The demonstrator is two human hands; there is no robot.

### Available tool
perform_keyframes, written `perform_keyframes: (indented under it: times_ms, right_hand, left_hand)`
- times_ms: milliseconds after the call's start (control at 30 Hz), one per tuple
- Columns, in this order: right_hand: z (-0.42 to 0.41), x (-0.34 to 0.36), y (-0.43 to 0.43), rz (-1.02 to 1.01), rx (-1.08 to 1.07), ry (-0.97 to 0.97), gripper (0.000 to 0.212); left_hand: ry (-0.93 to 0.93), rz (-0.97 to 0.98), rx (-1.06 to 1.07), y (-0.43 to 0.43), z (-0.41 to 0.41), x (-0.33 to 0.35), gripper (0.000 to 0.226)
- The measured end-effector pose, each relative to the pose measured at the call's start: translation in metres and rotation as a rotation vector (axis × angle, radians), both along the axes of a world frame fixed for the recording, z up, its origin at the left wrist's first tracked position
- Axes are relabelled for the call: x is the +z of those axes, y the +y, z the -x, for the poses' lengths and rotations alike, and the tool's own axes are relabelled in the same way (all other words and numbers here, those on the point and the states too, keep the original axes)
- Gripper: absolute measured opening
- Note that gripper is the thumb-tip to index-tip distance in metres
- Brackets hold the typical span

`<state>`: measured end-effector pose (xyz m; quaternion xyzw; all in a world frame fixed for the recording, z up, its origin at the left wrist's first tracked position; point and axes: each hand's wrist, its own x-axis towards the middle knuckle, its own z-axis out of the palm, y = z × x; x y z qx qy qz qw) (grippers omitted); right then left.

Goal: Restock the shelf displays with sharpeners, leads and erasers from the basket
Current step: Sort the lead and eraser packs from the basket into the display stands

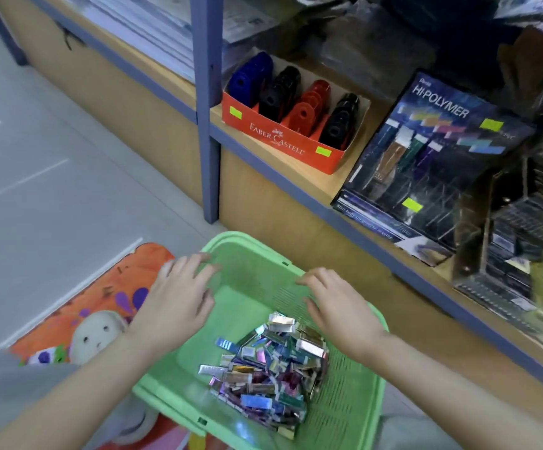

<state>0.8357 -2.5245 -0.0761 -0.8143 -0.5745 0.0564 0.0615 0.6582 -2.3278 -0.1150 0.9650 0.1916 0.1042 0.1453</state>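
Observation:
A green plastic basket sits low in front of me, with a heap of several small shiny lead cases in its near right corner. My left hand hovers over the basket's left rim, fingers spread, holding nothing. My right hand hovers over the right side just above the heap, also spread and empty. On the shelf beyond stands a red Faber-Castell box filled with blue, black and red sharpeners. Right of it leans a dark Hi-Polymer lead display with a few cases in its slots.
A blue shelf post rises left of the red box. Stacks of small dark boxes fill the shelf at far right. An orange cartoon mat lies on the grey floor to the basket's left. Wrapped goods sit on the upper shelf.

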Motion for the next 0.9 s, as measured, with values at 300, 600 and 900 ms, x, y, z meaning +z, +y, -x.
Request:
perform_keyframes:
  times_ms: [300, 600, 900]
  right_hand:
    - [0.043, -0.147, -0.009, 0.610, -0.130, 0.550, 0.066]
    - [0.088, -0.216, -0.003, 0.638, -0.201, 0.661, 0.084]
    - [0.090, -0.234, 0.007, 0.743, -0.300, 0.604, 0.039]
  left_hand:
    - [0.132, 0.435, 0.295, -0.001, 0.048, -0.044, 0.065]
    - [0.104, 0.406, 0.414, -0.003, 0.056, -0.057, 0.064]
    - [0.062, 0.415, 0.477, -0.007, 0.058, -0.067, 0.060]
